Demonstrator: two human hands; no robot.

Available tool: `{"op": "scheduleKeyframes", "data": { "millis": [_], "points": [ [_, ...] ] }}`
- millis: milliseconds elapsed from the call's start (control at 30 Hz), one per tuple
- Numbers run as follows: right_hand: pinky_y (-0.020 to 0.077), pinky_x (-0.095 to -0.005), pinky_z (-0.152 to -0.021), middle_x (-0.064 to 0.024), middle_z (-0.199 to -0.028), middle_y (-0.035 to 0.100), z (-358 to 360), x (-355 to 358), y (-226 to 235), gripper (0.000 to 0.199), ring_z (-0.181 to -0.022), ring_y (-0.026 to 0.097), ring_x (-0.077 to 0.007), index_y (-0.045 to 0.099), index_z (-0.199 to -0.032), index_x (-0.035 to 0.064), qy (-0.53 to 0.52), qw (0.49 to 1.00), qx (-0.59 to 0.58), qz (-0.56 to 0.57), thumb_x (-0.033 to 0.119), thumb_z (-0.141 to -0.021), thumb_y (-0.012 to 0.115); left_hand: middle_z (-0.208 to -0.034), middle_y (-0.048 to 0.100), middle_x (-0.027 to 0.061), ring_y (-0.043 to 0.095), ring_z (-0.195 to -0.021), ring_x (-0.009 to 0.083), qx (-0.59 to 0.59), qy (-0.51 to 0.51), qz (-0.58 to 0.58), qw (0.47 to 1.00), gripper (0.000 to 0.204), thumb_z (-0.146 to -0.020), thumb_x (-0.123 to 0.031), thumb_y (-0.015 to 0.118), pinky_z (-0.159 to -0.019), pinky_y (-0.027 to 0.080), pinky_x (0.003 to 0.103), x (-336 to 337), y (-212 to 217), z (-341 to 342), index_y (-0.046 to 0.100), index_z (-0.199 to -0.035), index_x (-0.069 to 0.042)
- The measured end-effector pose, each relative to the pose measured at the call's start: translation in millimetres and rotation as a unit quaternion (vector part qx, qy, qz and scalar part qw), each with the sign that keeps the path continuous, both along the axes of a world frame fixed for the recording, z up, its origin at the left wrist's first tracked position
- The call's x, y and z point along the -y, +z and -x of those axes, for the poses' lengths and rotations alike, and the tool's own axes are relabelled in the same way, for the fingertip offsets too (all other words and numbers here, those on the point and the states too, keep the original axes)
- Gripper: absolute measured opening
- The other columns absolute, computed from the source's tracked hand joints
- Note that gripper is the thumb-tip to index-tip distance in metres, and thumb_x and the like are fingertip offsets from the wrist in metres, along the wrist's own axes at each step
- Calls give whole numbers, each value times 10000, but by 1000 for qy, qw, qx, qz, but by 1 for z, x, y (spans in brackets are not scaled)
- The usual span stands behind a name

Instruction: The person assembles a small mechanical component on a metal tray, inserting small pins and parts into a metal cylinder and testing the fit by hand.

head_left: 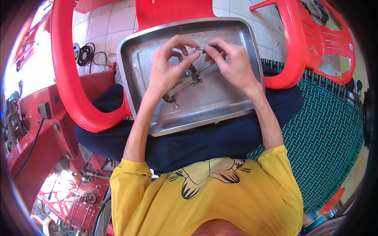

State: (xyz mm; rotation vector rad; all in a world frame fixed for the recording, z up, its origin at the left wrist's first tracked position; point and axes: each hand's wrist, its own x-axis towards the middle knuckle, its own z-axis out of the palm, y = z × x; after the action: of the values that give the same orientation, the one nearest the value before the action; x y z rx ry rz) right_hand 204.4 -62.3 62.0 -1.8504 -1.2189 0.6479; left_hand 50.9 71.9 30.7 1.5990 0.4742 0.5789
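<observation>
Metal tray [228, 94] (rounded corners), grimy metal part [182, 87] lying inside, exact kind hard to tell

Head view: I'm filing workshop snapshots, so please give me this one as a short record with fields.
hands: left hand and right hand meet, fingertips on a small metal part
held above: far half of a metal tray
in tray: grimy metal assembly, lying at a slant
tray location: over dark trousers
right side: red plastic chair, green-and-black woven surface
</observation>
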Motion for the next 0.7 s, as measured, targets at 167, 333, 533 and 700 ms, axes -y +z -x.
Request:
{"op": "scheduleKeyframes", "data": {
  "millis": [167, 333, 533, 700],
  "points": [
    [556, -389, -717, -132, -831, 741, 13, -2, -6, 192, -787, 736, -310, 676, -1024, 36, 12, 1000, 7, -14, 222, -1023, 630, -1035, 722, 39, 649, -865, 101, -17, -8, 14, 1000, 230, -877, -1, 757, -729, 531, 277, 4, -16, 4, 680, -1094, -14],
    [534, -459, -681, -160, -774, 711, 11, -4, -36, 185, -744, 697, -388, 598, -1052, 36, -15, 971, 204, -122, 221, -1037, 590, -1128, 709, 104, 683, -853, 172, -108, 17, -84, 990, 317, -908, -101, 764, -718, 539, 324, 14, -5, -2, 612, -1172, -11],
    [519, -523, -707, -212, -717, 680, 24, 8, -43, 176, -726, 675, -440, 563, -1056, 50, 38, 967, 247, 41, 225, -1042, 555, -988, 661, 125, 603, -954, 323, -186, 76, -365, 909, 285, -965, -297, 695, -851, 439, 446, 46, -8, 43, 630, -1056, -36],
    [517, -537, -736, -206, -739, 691, 25, 21, -48, 194, -728, 665, -454, 569, -1051, 42, 12, 970, 242, -26, 236, -1043, 558, -892, 655, 138, 593, -892, 336, -173, 110, -345, 916, 214, -1011, -219, 617, -850, 428, 461, 56, -13, 51, 638, -901, -37]
  ]
}}
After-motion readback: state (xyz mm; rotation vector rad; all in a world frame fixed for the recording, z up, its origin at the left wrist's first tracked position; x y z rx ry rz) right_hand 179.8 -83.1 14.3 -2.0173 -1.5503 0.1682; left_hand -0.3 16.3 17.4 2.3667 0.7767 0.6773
